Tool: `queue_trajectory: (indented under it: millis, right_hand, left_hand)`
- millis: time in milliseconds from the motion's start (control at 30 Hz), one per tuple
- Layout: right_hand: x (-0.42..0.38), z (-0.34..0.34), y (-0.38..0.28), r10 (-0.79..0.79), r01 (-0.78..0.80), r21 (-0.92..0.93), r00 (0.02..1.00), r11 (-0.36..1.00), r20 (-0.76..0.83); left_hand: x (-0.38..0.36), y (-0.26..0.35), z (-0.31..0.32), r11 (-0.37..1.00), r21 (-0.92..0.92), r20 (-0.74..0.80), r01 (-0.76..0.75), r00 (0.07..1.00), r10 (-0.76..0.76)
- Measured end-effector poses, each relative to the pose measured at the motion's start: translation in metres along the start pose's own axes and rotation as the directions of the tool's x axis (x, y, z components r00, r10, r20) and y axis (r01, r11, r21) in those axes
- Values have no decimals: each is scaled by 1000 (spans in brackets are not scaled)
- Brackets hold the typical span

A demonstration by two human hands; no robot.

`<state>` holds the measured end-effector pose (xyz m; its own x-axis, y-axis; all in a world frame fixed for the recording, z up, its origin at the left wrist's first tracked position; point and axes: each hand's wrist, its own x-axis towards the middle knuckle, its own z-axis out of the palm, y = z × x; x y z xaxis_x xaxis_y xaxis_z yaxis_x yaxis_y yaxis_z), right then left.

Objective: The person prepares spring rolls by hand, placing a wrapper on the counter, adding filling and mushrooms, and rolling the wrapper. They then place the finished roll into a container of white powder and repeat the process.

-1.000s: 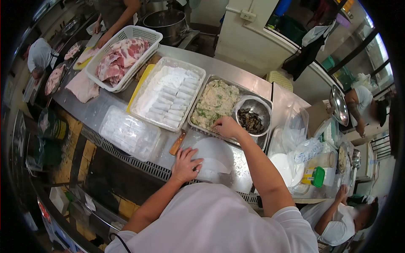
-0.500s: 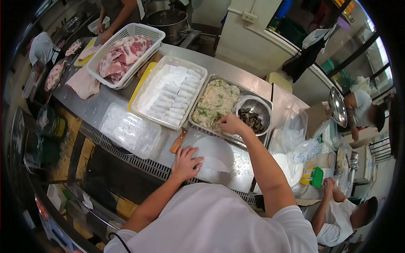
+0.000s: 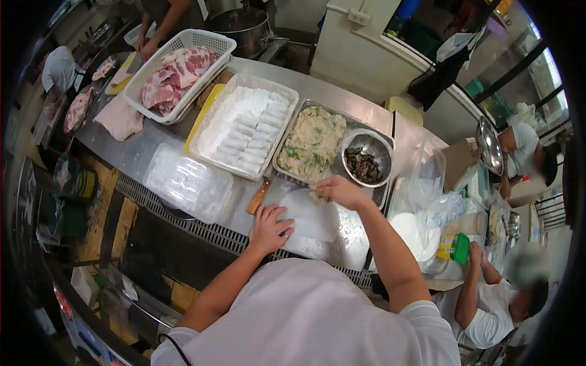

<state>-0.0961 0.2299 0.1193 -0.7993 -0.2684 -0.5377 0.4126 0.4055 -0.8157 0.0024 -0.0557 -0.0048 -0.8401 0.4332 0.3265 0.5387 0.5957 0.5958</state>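
My left hand (image 3: 270, 230) lies with its fingers spread on the steel table, touching the left edge of a thin round white wrapper (image 3: 312, 226). Above the wrapper's far edge, my right hand (image 3: 343, 191) pinches a small clump of pale filling (image 3: 317, 196). Just beyond it is a metal tray (image 3: 284, 175) of the same pale filling flecked with green (image 3: 312, 141). In that tray's right part sits a steel bowl (image 3: 379, 143) with dark chopped pieces (image 3: 362, 165). A wooden-handled tool (image 3: 259, 196) lies beyond my left fingertips, its other end hidden.
Left of the filling stands a white tray (image 3: 201, 155) with white powder and several rolls (image 3: 249, 139). A lidded plastic container (image 3: 188, 183) lies nearer. Raw meat (image 3: 177, 76) fills a white basket (image 3: 227, 50). At right are a green-lidded tub (image 3: 455, 248), plastic bags and other people.
My right hand has come out of the filling tray toward me, carrying a clump of filling over the wrapper's far edge. My left hand stays at the wrapper's left edge.
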Motion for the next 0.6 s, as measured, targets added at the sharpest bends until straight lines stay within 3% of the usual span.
queue_trajectory:
  millis: [100, 200, 333, 433, 533, 600]
  right_hand:
    - [-21, 39, 14, -101, 101, -241, 995, 965, 12]
    - [-36, 82, 33, -176, 149, -367, 983, 918, -42]
    - [-30, 119, 83, -514, 382, -556, 852, 738, -97]
    - [-47, 123, 76, -577, 326, -697, 802, 638, -153]
    - [-64, 126, 66, -528, 184, -717, 798, 672, -290]
    - [-67, 123, 71, -419, 115, -693, 861, 712, -288]
  left_hand:
    - [1, 0, -1, 1000, -18, 9, 4, 1000, -4]
    - [2, 0, -2, 1000, -29, 8, 7, 1000, -6]
    - [2, -1, -3, 999, -47, 27, 23, 999, -22]
    - [3, -3, -4, 998, -64, 24, 28, 999, -27]
    - [1, -2, -4, 997, -72, 32, 31, 999, -29]
    - [1, -2, -4, 997, -72, 34, 27, 999, -24]
